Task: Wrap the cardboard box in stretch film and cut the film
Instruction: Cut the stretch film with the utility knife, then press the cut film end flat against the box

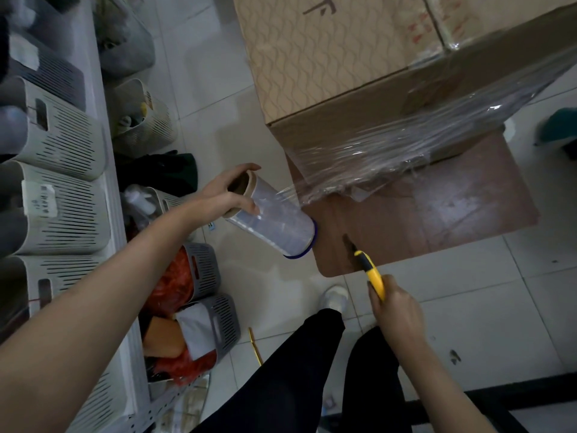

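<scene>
Baskets [204, 267] crowd floor [215, 73] between shelving [99, 98] and box [343, 57].

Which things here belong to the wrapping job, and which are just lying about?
Job: cardboard box, stretch film roll in left hand, yellow knife in right hand.
Lying about: slotted shelf baskets, grey floor baskets.

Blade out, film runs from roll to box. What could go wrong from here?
1. The yellow utility knife in the right hand points its blade toward the roll of clear stretch film; it may gash the wound layers instead of the free span.
2. The left hand grips the roll's end, close to that span; a slip could reach its fingers.
3. Cutting near the brown cardboard box corner might slice the wrap already on it.
</scene>
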The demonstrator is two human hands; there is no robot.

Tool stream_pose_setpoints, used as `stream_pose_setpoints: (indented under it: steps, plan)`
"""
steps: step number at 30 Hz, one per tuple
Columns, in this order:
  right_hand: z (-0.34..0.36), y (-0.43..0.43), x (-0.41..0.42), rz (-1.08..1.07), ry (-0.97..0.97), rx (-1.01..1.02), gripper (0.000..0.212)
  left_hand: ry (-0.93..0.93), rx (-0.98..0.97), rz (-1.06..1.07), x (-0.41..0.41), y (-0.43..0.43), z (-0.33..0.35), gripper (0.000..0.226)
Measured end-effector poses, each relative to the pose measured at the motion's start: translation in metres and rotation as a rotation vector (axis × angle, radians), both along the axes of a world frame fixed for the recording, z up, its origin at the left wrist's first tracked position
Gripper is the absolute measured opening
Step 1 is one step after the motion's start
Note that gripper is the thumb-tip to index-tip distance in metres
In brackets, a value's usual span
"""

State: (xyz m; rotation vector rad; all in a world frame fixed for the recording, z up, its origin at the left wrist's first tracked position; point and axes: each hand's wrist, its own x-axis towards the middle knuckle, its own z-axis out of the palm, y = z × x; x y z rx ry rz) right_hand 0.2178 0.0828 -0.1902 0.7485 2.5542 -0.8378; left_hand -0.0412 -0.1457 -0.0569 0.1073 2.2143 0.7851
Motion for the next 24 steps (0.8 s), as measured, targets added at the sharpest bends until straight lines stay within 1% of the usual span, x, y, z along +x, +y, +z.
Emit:
stream_pose_setpoints:
  steps: [4, 9, 13, 16, 18, 22, 24]
  plan:
    - [0.0, 0.008, 0.02, -0.028, 0.045, 0.046, 0.025, 0.024, -0.006, -0.018, -0.002, 0.002, -0.004, 0.081]
    - [0.007, 0.008, 0.011, -0.069, 0.173, 0.06, 0.027, 0.014, -0.031, -0.025, -0.002, -0.001, -0.006, 0.081]
    - [0.009, 0.014, -0.014, -0.21, 0.182, 0.089, 0.032, 0.006, -0.048, -0.026, -0.003, 0.0, -0.005, 0.082]
    - [0.006, 0.022, -0.039, -0.303, 0.137, 0.097, 0.03, 0.013, -0.026, -0.014, -0.002, 0.001, -0.003, 0.082]
    - [0.003, 0.025, -0.052, -0.297, 0.098, 0.11, 0.039, 0.018, -0.019, -0.014, -0.001, 0.001, -0.002, 0.083]
    - [-0.002, 0.023, -0.065, -0.198, 0.086, 0.12, 0.058, 0.026, -0.021, -0.001, 0.003, 0.001, -0.002, 0.081]
    - [-0.002, 0.017, -0.07, -0.194, 0.053, 0.172, 0.067, 0.035, -0.011, -0.002, 0.004, 0.002, -0.001, 0.081]
